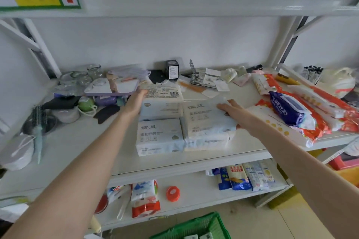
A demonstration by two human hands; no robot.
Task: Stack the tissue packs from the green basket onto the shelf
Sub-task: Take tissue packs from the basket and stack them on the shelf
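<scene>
A: Where are the tissue packs seen?

B: They are gathered at the middle of the shelf (pixel 77 141). A front left pack (pixel 159 137) lies flat near the front edge, and a rear left stack (pixel 162 103) is set just behind it. Beside them, a right stack (pixel 206 122) is piled at least two high.

A: How is the left hand (pixel 136 101) placed?

B: It is laid against the left side of the rear left stack, at the upper pack. The fingers are extended along that side rather than wrapped round it, and their tips are partly hidden by clutter, so a grip cannot be confirmed.

A: And the right hand (pixel 236 112)?

B: It is rested flat on the top of the right stack, near its right edge, with the fingers straight and slightly spread, pointing left. The thumb appears tucked at the pack's right side. Nothing is pinched.

A: Are the hands together?

B: No. They are held well apart, with the packs between them.

A: Is the green basket (pixel 204 227) in view?

B: Its rim is seen at the bottom edge, below the shelves, with a couple of white packs (pixel 198 236) showing inside.

A: What is found beside the right stack?

B: Red and blue wipe packets (pixel 291 110) are heaped just to its right.
</scene>
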